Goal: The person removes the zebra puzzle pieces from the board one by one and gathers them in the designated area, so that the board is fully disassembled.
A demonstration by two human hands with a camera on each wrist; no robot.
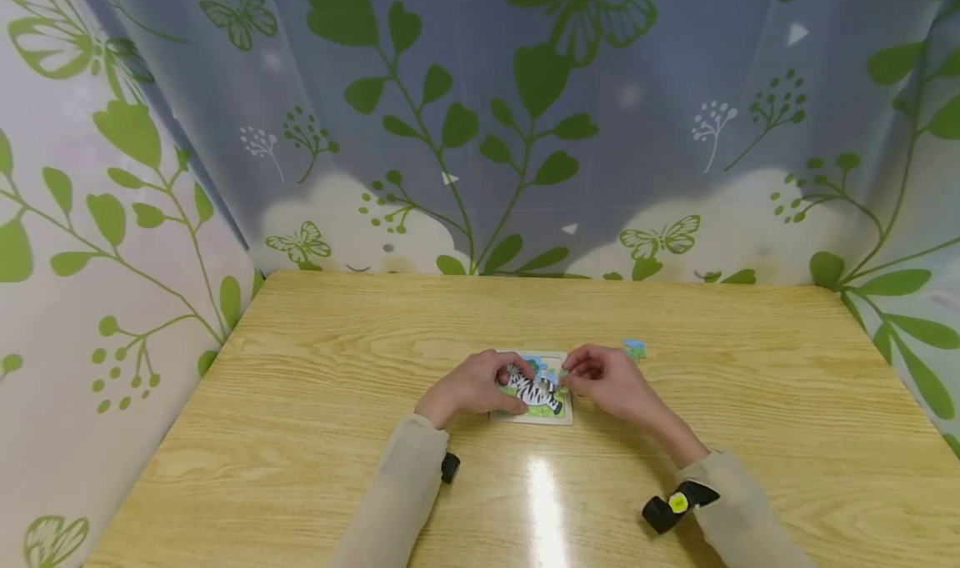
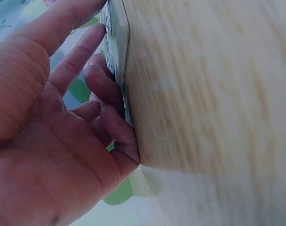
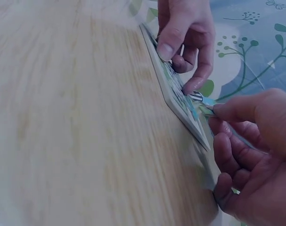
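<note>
No words, labels, brand names or numbers can be read anywhere in the three views. The zebra puzzle board (image 1: 538, 395) carries only a picture, with no lettering that shows. The loose puzzle piece (image 1: 634, 349), at about two o'clock from the board, shows plain colour patches. The curtain (image 1: 480, 118) bears only leaf and butterfly prints, no writing.

Glossy wooden table (image 1: 315, 401) (glare), cardboard puzzle (image 1: 551, 414)
</note>
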